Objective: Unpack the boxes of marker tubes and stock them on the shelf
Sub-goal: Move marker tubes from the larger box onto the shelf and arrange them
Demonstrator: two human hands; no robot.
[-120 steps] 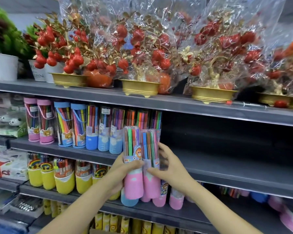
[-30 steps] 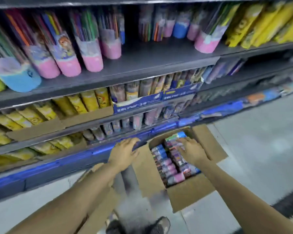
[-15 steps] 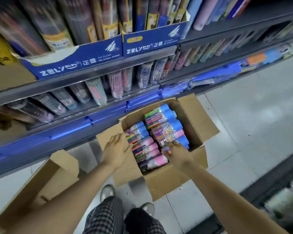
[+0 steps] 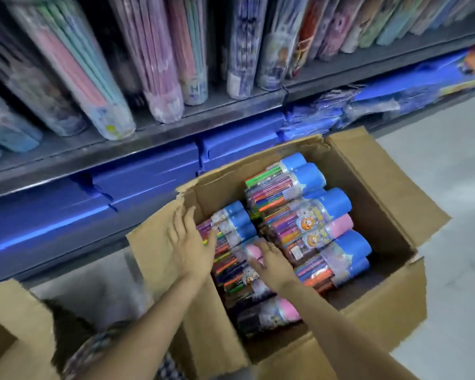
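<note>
Reaching into the open cardboard box (image 4: 390, 204) on the floor (image 4: 436, 165), I am laying my left hand (image 4: 188, 242) with fingers straight and together against the left stack of marker tubes (image 4: 307, 229). My right hand (image 4: 272, 263) is resting on a pink-capped tube (image 4: 251, 250), fingers spread; whether they are gripping, I cannot tell. The shelf (image 4: 148, 138) is standing just behind the box.

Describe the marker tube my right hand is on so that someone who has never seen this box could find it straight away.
Start at the open cardboard box on the floor below the shelf. Marker tubes lie in it in two rows; go to the left row, where the right hand rests. It touches the pink-capped tube, directly below two blue-capped tubes.
</note>
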